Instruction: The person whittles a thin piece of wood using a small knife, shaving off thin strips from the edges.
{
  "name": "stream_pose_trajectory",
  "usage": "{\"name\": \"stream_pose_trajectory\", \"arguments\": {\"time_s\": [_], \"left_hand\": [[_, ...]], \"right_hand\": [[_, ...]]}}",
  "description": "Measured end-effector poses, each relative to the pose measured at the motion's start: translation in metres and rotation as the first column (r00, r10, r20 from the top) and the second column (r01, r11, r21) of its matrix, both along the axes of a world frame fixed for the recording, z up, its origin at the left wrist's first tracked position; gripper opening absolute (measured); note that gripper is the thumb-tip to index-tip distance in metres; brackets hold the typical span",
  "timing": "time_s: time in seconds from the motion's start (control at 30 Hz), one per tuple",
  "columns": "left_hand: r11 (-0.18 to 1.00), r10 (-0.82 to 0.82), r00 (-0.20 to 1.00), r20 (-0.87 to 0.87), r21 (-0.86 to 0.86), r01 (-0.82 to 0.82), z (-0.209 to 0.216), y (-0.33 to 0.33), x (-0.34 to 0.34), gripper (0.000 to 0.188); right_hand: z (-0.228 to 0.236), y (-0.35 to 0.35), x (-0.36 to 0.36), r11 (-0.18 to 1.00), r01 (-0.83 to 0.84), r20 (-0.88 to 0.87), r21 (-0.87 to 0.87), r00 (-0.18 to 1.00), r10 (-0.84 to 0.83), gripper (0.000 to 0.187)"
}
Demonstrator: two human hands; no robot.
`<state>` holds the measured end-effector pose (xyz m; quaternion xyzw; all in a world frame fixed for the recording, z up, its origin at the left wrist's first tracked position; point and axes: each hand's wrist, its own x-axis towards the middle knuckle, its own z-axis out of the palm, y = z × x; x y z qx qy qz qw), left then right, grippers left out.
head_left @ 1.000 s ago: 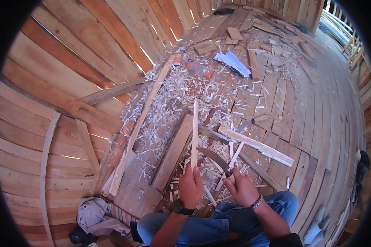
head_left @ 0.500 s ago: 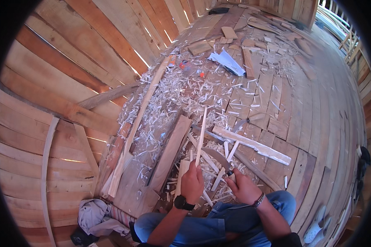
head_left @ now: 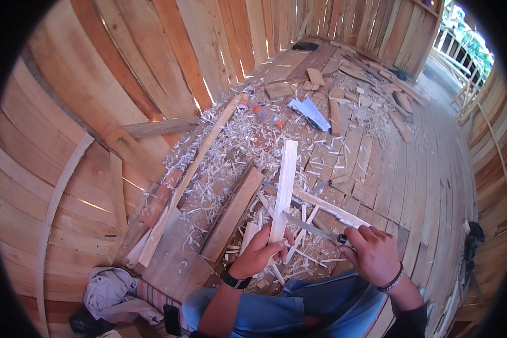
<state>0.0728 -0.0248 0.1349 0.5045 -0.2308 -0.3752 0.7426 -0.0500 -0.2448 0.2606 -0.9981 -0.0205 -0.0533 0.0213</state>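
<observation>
My left hand [head_left: 258, 254] is closed around the lower end of a flat, pale wooden slat [head_left: 285, 180], which points away from me with its broad face showing. In my right hand [head_left: 374, 253], further right, is a knife by its dark handle. The knife's blade [head_left: 312, 228] extends leftward, its tip at or close to the slat's right edge; contact cannot be made out. Beneath the hands lie wood shavings and thin offcuts. A thick wooden block [head_left: 234, 217] rests left of the slat, and a whitish wooden stick [head_left: 335, 208] lies beyond the knife.
A long board [head_left: 194, 172] runs along the left. Shavings [head_left: 231, 135] cover much of the plank floor. Further off are a blue-white sheet [head_left: 311, 114] and scattered wood scraps [head_left: 349, 93]. Crumpled grey cloth [head_left: 110, 290] and a phone [head_left: 172, 320] lie at lower left.
The slat has turned from its narrow edge to its broad face. My right hand has moved right with the knife, and the blade now points leftward. The view has shifted upward.
</observation>
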Motion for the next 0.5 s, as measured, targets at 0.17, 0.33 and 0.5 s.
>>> {"name": "stream_pose_trajectory", "arguments": {"time_s": [0.17,0.33,0.5], "left_hand": [[0.950,-0.092,0.993,-0.080,-0.307,0.064,0.036,0.007,-0.014,0.020],[0.935,-0.222,0.974,-0.053,-0.294,0.197,0.058,0.028,-0.022,0.025],[0.968,0.037,0.972,0.231,-0.249,0.022,0.069,0.030,-0.043,0.033]], "right_hand": [[0.063,0.012,-0.018,0.955,-0.127,0.011,-0.270,0.991,0.135,0.026],[0.108,0.026,-0.029,0.832,-0.255,-0.018,-0.492,0.959,0.283,0.022],[0.128,0.044,-0.042,0.882,-0.252,-0.100,-0.399,0.968,0.232,0.021]]}}
